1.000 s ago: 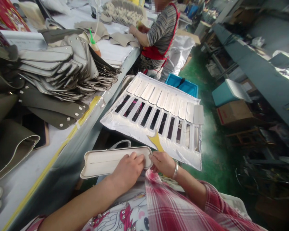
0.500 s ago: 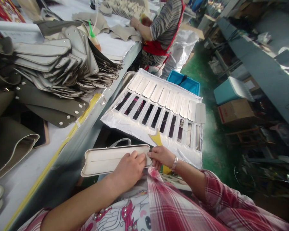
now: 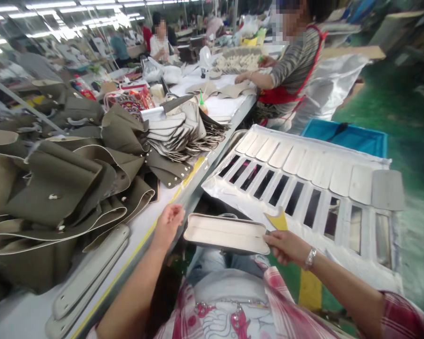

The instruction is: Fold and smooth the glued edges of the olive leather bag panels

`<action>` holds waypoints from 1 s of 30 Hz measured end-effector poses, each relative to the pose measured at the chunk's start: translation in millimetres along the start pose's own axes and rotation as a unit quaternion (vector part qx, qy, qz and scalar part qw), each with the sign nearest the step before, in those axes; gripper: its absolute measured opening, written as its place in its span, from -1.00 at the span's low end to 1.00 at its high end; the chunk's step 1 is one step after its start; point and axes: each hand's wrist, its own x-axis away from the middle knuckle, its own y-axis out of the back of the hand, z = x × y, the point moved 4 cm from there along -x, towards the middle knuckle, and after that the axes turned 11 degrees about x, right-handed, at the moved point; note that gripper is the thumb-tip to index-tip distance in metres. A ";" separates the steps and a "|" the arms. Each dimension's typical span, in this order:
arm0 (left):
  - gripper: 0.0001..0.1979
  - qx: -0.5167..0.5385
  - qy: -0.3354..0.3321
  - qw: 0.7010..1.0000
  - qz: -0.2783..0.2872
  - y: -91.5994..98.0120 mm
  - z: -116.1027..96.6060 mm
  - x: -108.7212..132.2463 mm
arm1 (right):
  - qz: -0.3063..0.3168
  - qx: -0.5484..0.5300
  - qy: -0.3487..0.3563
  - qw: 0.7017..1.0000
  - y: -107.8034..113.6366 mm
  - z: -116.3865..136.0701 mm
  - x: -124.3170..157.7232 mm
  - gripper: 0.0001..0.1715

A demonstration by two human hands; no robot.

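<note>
A long, pale panel with rounded corners and an upturned dark rim (image 3: 224, 234) hangs level over the lap, its pale inner face up. My right hand (image 3: 284, 246) pinches its right end between thumb and fingers. A small dark bit shows at those fingertips, too small to name. To the left of the panel, my left hand (image 3: 167, 226) is raised above the table edge, apart from the panel. Its fingers are loosely curled, and nothing shows in them. On the white table beside it lie two long grey strips with rounded ends (image 3: 92, 273).
Olive-grey bag-like pieces (image 3: 56, 188) and stacked pale flaps (image 3: 176, 129) cover the table at left. A white slatted rack (image 3: 240, 200) with a row of pale pieces stands at right, beside a yellow fork-ended bar (image 3: 277, 220). A co-worker (image 3: 289, 70) sits beyond.
My left hand has let go of the panel and moved left toward the table. My right hand still grips the panel's right end. The view has tilted up and turned left.
</note>
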 end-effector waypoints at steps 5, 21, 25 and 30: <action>-0.61 0.084 0.240 0.959 0.122 15.9 47.0 -5.3 | 0.044 -0.057 -0.030 0.997 4.7 -2.9 -0.8 -0.55; -0.72 -0.059 0.326 0.895 0.298 7.6 34.4 -37.4 | 0.143 -0.037 -0.101 0.984 21.0 15.3 -12.5 -0.59; -0.49 -0.205 0.253 0.873 0.362 -2.1 20.8 -54.0 | 0.134 0.035 -0.024 0.990 25.1 10.2 -17.4 -0.56; -0.47 -0.288 0.045 0.821 0.491 -89.1 -14.8 -59.6 | -0.024 0.126 0.186 0.974 32.3 12.0 -19.5 -0.56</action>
